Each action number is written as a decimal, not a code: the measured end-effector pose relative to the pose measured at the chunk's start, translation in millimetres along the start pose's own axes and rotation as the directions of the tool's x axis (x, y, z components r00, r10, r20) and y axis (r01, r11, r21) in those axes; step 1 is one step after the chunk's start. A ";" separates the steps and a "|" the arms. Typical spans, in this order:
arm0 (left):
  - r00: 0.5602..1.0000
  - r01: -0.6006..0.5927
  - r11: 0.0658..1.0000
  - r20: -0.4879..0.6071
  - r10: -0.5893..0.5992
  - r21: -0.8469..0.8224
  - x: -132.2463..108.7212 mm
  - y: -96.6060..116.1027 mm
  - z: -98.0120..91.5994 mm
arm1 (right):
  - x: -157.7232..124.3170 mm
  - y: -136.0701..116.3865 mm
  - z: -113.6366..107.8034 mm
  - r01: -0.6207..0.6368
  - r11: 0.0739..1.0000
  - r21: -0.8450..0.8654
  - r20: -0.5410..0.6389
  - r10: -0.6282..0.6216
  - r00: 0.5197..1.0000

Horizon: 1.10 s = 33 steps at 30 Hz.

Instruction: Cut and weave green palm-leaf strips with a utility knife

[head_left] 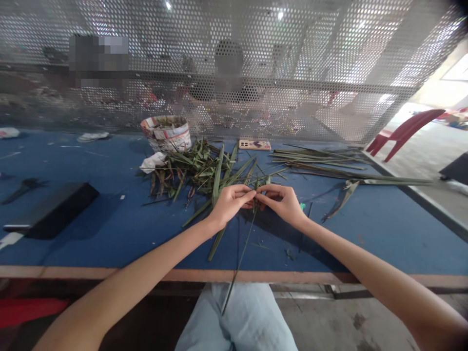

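My left hand [231, 204] and my right hand [278, 204] meet at the fingertips above the blue tabletop [109, 248]. Both pinch a green palm leaf [252, 195], with its thin midrib [237, 268] hanging down past the table edge. Just behind my hands lies a heap of cut palm leaves [193, 170], and one long blade passes under my left hand. To the right lies a bundle of long, thin leaf strips [318, 160]. A torn, pale leaf piece [341, 197] sits nearer my right hand.
A basket woven from newspaper [167, 135] and a small patterned card [255, 145] stand at the table's far side. A black box [54, 211] lies left. A perforated metal screen [256, 58] rises behind, with people beyond it. A red plastic chair [402, 131] stands right.
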<state>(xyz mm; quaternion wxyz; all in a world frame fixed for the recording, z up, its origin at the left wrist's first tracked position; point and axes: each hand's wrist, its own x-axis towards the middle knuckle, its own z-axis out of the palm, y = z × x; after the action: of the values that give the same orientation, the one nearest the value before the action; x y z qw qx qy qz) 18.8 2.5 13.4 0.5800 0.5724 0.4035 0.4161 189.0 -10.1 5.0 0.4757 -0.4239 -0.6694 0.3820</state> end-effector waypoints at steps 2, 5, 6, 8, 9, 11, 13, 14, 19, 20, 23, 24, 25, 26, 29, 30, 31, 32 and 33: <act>0.999 0.031 0.999 -0.015 -0.032 -0.031 0.7 0.4 -0.8 | -0.4 -2.1 0.0 0.001 1.000 0.010 0.008 -0.001 1.000; 0.997 0.065 0.994 -0.034 -0.068 -0.087 2.0 0.0 -2.0 | -0.8 -3.7 -0.5 -0.009 1.000 0.020 0.023 0.009 1.000; 0.997 0.068 0.993 -0.036 -0.072 -0.099 2.4 -0.5 -2.3 | -0.8 -3.7 -0.8 -0.013 1.000 0.022 0.027 0.012 1.000; 0.997 0.069 0.992 -0.035 -0.073 -0.109 3.1 -1.8 -2.8 | -0.4 -3.0 -1.3 -0.017 0.999 0.029 0.034 0.016 0.999; 0.997 0.066 0.992 -0.034 -0.070 -0.109 3.3 -2.6 -2.8 | 0.0 -2.5 -1.5 -0.018 0.999 0.037 0.035 0.017 0.999; 0.998 0.054 0.993 -0.033 -0.058 -0.103 3.6 -3.9 -2.6 | 0.8 -1.4 -1.7 -0.024 0.998 0.060 0.035 0.022 0.999; 0.998 0.041 0.995 -0.036 -0.044 -0.094 3.7 -4.8 -2.3 | 1.4 -0.3 -1.5 -0.038 0.996 0.076 0.039 0.035 0.999; 0.998 0.037 0.995 -0.040 -0.041 -0.090 3.8 -5.2 -2.1 | 1.6 0.3 -1.1 -0.047 0.996 0.081 0.038 0.044 0.998; 0.999 0.026 0.997 -0.044 -0.029 -0.067 4.5 -6.6 -2.1 | 0.5 1.6 1.7 -0.099 0.988 0.121 -0.025 0.103 0.994; 0.999 0.014 0.998 -0.041 -0.016 -0.059 4.7 -7.1 -2.1 | 0.0 1.2 2.1 -0.106 0.986 0.126 -0.036 0.112 0.993; 1.000 -0.018 1.000 -0.026 0.018 -0.025 4.6 -8.4 -1.7 | -1.5 -1.2 2.2 -0.113 0.986 0.121 -0.076 0.123 0.990; 0.999 -0.025 1.000 -0.020 0.025 -0.014 4.4 -8.7 -1.4 | -1.8 -2.2 2.0 -0.113 0.987 0.113 -0.087 0.123 0.989; 0.999 -0.031 1.000 -0.015 0.031 -0.003 4.1 -8.9 -1.0 | -2.0 -3.1 1.7 -0.113 0.988 0.103 -0.093 0.123 0.988; 0.999 -0.038 0.999 -0.007 0.038 0.005 3.8 -9.1 -0.7 | -2.2 -4.0 1.4 -0.113 0.989 0.092 -0.095 0.121 0.988; 0.998 -0.059 0.998 0.036 0.058 0.018 2.7 -9.7 0.2 | -2.0 -6.0 1.3 -0.119 0.991 0.067 -0.091 0.125 0.988; 0.997 -0.064 0.998 0.052 0.062 0.021 2.3 -9.8 0.3 | -1.8 -6.6 1.4 -0.124 0.990 0.066 -0.084 0.129 0.988; 0.996 -0.066 0.998 0.064 0.064 0.023 2.0 -9.9 0.4 | -1.6 -7.1 1.6 -0.127 0.990 0.066 -0.076 0.132 0.988; 0.996 -0.064 0.998 0.068 0.062 0.025 1.7 -9.9 0.5 | -1.3 -7.5 1.8 -0.131 0.989 0.068 -0.070 0.135 0.988; 0.996 -0.060 0.998 0.067 0.058 0.028 1.5 -9.8 0.5 | -1.0 -7.7 1.9 -0.132 0.989 0.070 -0.064 0.137 0.989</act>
<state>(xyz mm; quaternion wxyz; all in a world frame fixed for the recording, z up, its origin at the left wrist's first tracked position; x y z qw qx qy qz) 20.0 3.7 3.6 0.5719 0.6060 0.3733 0.4078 185.8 -13.8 11.3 0.4852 -0.4651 -0.6096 0.4203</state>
